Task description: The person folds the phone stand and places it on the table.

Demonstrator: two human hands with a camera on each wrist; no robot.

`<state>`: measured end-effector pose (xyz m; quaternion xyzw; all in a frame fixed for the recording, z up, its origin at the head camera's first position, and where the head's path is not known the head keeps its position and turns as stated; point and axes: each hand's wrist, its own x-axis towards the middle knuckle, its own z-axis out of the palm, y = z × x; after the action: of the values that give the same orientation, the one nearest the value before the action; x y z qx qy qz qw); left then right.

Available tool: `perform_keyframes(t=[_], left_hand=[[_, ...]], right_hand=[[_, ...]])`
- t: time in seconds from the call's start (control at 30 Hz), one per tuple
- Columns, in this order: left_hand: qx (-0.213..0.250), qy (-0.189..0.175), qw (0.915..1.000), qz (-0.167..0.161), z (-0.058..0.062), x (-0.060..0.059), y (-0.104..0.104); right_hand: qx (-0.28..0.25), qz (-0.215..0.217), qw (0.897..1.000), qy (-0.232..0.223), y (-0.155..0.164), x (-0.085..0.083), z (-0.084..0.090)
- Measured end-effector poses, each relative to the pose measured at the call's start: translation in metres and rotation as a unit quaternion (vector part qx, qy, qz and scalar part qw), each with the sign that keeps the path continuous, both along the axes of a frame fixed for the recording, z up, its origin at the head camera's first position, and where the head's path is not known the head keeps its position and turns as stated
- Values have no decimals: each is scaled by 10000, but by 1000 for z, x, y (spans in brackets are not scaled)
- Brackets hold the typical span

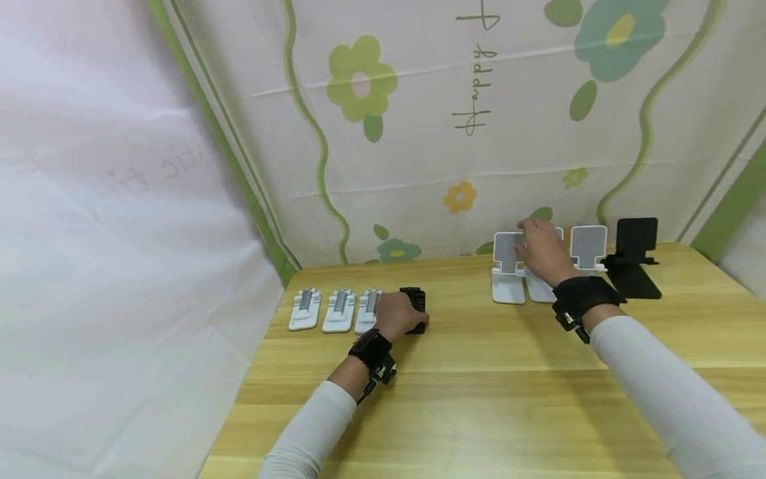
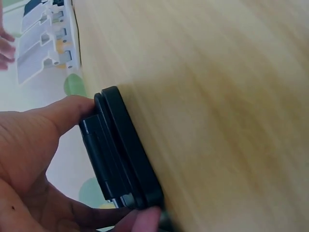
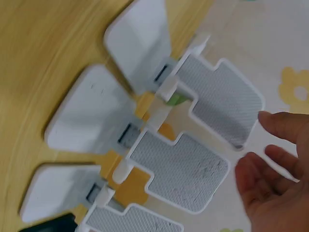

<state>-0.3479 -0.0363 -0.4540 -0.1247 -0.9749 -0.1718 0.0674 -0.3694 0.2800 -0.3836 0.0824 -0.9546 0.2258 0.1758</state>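
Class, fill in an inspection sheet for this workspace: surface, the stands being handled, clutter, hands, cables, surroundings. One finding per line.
Surface: wooden table, pale grain.
Job's things: folded black stand gripped by the left hand; three folded white stands lie flat in a row beside it. Three opened white stands and one opened black stand stand at the back right.
Clutter: nothing seen.
Hands: left hand holds the folded black stand; right hand is at the middle opened white stand, fingers straight in the wrist view, no grip seen.
Cables: nothing seen.
Surroundings: flowered cloth backdrop.
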Motion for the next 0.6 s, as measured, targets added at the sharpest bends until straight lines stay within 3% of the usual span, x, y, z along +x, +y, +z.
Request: perform_keyframes(t=[0.27, 0.47, 0.6], left_hand=[[-478, -347, 9982, 128, 6, 2, 5], [-1227, -231, 9912, 434, 9, 1, 8], [-711, 43, 9964, 455, 14, 1, 3]], right_hand=[[723, 381, 9966, -140, -4, -18, -8], [905, 272, 9926, 763, -5, -14, -15], [644, 164, 9918, 1090, -7, -15, -16]])
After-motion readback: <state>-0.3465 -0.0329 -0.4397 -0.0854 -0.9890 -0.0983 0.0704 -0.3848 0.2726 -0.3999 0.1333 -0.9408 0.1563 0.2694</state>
